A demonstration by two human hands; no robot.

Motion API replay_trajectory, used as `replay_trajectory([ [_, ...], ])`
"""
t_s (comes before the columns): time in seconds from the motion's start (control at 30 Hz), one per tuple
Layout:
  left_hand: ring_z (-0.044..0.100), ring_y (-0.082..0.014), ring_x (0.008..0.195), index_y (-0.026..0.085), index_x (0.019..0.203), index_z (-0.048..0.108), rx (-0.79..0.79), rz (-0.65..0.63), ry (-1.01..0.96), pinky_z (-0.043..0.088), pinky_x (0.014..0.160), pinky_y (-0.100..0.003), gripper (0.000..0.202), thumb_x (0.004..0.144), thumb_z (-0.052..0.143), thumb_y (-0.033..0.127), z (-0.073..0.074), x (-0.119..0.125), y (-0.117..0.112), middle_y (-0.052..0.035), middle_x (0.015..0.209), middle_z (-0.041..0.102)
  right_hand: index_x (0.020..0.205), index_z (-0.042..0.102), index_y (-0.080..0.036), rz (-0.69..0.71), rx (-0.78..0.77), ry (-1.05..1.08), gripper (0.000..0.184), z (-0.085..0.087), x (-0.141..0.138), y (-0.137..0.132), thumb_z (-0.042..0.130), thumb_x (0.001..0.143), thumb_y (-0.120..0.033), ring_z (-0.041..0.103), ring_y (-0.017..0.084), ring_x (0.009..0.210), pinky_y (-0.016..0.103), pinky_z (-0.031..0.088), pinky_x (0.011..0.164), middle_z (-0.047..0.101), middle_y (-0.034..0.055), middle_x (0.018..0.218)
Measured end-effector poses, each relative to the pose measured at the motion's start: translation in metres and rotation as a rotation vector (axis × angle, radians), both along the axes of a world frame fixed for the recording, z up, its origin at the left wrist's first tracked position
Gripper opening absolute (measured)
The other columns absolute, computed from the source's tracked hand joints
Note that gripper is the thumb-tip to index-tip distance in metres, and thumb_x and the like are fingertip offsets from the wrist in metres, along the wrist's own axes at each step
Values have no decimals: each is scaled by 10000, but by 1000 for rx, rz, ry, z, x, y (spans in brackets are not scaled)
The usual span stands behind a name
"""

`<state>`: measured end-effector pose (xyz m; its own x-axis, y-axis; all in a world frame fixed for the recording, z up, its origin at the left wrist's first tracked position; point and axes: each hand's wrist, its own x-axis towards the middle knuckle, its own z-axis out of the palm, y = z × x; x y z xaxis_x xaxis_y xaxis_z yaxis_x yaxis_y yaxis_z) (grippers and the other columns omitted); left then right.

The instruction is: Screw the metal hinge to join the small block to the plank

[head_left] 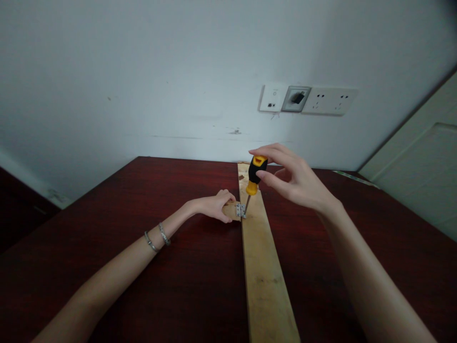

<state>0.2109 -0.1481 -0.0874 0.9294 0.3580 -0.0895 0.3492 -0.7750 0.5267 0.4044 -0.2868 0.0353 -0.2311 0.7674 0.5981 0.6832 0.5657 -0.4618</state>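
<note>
A long pale wooden plank (264,267) lies lengthwise on the dark red table (160,190). At its left edge sits a small metal hinge (241,209), joined to a small wooden block (231,210). My left hand (214,206) is closed around that block and holds it against the plank. My right hand (293,181) pinches the black and yellow handle of a screwdriver (254,176) with its fingertips. The screwdriver stands nearly upright, and its tip rests on the hinge.
A white wall rises behind the table, with a row of sockets and a switch (309,99) above the plank's far end. A pale door or cabinet panel (421,162) stands at the right. Two bracelets (157,238) are on my left wrist.
</note>
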Motion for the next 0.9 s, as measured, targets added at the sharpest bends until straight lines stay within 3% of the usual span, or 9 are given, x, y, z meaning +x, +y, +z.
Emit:
replay_trajectory([
  [0.13, 429, -223, 1009, 189, 1137, 445, -1, -9, 1, 384, 918, -365, 611, 615, 692, 391, 2, 0, -1, -47, 1044, 398, 1245, 536, -279, 16, -21, 43, 407, -1, 3, -1, 487, 849, -201, 568, 212, 985, 295, 542, 619, 560, 62, 1210],
  [0.4, 430, -221, 999, 196, 1165, 439, 9, -6, 7, 392, 901, -362, 639, 620, 694, 411, -1, 0, 1, -51, 1064, 395, 1036, 627, -229, -36, 107, 71, 304, -7, -3, 6, 653, 760, -355, 565, 182, 882, 245, 532, 554, 571, 65, 1010],
  [0.63, 432, -224, 1007, 186, 1149, 451, -1, -11, -13, 384, 921, -372, 625, 617, 699, 400, -1, 0, 1, -51, 1051, 398, 1185, 570, -258, 26, 17, 108, 353, -6, 1, 1, 508, 841, -211, 573, 198, 974, 285, 542, 634, 583, 61, 1135],
  [0.77, 436, -220, 1001, 201, 1149, 449, -11, -4, -7, 390, 908, -364, 623, 614, 695, 407, 0, -1, 0, -44, 1054, 399, 1103, 607, -252, -55, 95, 92, 313, -6, 2, 4, 614, 793, -299, 583, 186, 905, 259, 533, 590, 605, 51, 1032],
  [0.9, 433, -225, 1012, 206, 1147, 450, -14, -2, -4, 390, 905, -364, 628, 606, 696, 408, -1, -1, 1, -44, 1065, 401, 988, 633, -240, -52, 123, 67, 288, -6, -1, 6, 671, 743, -387, 576, 171, 841, 226, 507, 507, 592, 50, 981],
])
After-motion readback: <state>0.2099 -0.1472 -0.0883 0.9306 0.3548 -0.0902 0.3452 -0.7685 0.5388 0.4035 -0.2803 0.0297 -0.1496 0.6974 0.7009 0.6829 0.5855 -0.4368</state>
